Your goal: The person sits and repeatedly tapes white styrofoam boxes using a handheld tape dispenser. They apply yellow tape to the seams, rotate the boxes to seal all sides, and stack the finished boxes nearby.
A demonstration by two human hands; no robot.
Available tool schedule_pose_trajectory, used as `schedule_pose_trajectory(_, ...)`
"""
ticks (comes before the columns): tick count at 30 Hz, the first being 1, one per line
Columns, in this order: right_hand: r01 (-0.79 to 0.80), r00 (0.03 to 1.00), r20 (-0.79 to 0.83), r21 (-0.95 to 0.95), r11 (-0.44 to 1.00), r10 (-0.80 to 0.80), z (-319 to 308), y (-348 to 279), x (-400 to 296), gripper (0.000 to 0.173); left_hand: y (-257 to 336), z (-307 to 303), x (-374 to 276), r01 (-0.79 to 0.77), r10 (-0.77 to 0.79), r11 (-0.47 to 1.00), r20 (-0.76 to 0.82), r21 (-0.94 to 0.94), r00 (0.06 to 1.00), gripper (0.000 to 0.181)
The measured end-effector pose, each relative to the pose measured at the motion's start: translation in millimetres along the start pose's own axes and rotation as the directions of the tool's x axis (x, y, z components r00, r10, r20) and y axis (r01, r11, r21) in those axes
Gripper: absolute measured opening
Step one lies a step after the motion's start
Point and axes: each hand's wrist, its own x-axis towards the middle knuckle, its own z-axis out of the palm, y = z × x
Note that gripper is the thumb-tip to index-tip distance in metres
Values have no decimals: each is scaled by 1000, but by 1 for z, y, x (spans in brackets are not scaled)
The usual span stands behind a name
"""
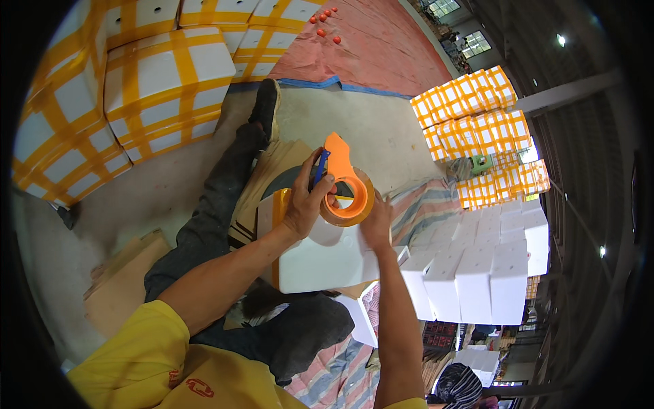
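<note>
My left hand [305,202] grips an orange tape dispenser [337,156] carrying a roll of yellowish tape [365,209]. Its fingers reach into the ring, and a blue part [322,164] lies along the handle. Just right of the roll is my right hand [377,222], its fingers partly hidden; whether they hold anything is unclear. Below both hands a white foam box [327,263] sits between my legs. A strip of yellow tape [276,255] runs along its left side.
Taped foam boxes [168,76] are stacked at upper left. Flattened cardboard [271,163] lies beside my leg. Plain white foam boxes [472,273] stand at right, with more taped boxes [467,97] beyond. Red round fruit [322,32] rests on a red tarp [368,46]. Another person's striped head covering [457,386] shows lower right.
</note>
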Motion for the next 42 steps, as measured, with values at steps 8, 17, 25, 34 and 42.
schedule_pose_trajectory(8,51,953,-292,415,909,80,-17,-37,-99,59,4,4,-3,11,-5,994,51,-104,999,67)
schedule_pose_trajectory(17,-523,838,-138,73,849,528,20,13,-123,72,-2,3,0,-8,9,1000,59,-24,998,68)
schedule_pose_trajectory(25,-449,860,-102,317,836,500,-2,2,-94,67,28,6,-11,186,-179,979,80,-86,981,60)
schedule_pose_trajectory(34,-611,790,323,473,635,521,6,104,-53,64,96,-121,-83,27,-10,999,-333,44,943,43)
schedule_pose_trajectory(42,-639,763,521,695,329,382,24,102,-28,68,15,-152,-65,165,-86,980,-508,112,857,66)
